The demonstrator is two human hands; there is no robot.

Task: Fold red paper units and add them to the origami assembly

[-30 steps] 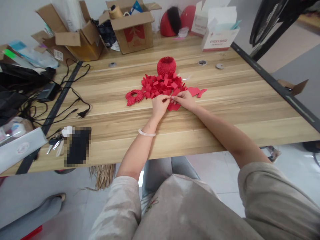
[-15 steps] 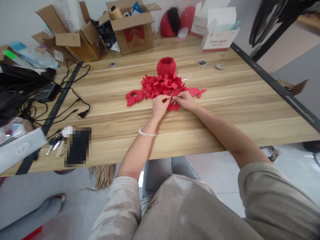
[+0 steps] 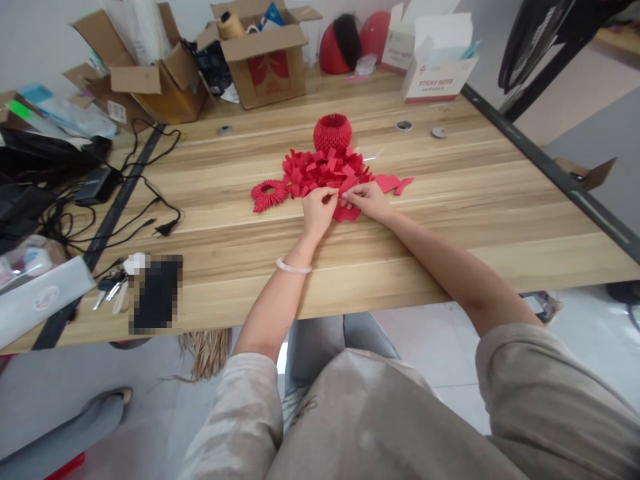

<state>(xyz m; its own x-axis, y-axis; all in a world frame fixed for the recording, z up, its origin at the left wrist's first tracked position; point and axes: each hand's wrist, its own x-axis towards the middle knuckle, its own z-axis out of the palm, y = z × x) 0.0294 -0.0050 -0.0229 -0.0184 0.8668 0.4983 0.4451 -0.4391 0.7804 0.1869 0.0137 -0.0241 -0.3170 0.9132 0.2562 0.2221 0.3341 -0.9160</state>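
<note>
My left hand [image 3: 319, 210] and my right hand [image 3: 369, 201] meet at the front of a red heap, fingertips almost touching. Each is closed in a pinch on a small red paper piece, mostly covered by the fingers. Just below the fingertips, flat red paper [image 3: 345, 214] lies on the table. Behind the hands spreads a pile of folded red paper pieces [image 3: 325, 167]. A round red vase-like form [image 3: 333, 133], built from folded paper, stands at the back of the pile. To the left lies a red ring of folded pieces [image 3: 269, 194]; more flat red paper [image 3: 389, 183] is at the right.
Cardboard boxes [image 3: 270, 73] and a white sticky note box [image 3: 435, 80] line the table's back. Black cables with a plug [image 3: 167, 227] run along the left. Keys [image 3: 116, 283] and a blurred dark object [image 3: 157, 293] lie near the front left edge. A tape roll [image 3: 404, 125] sits back right.
Both hands stay in nearly the same place, with their fingertips shifting slightly to the left. The red piles and the ring have not moved.
</note>
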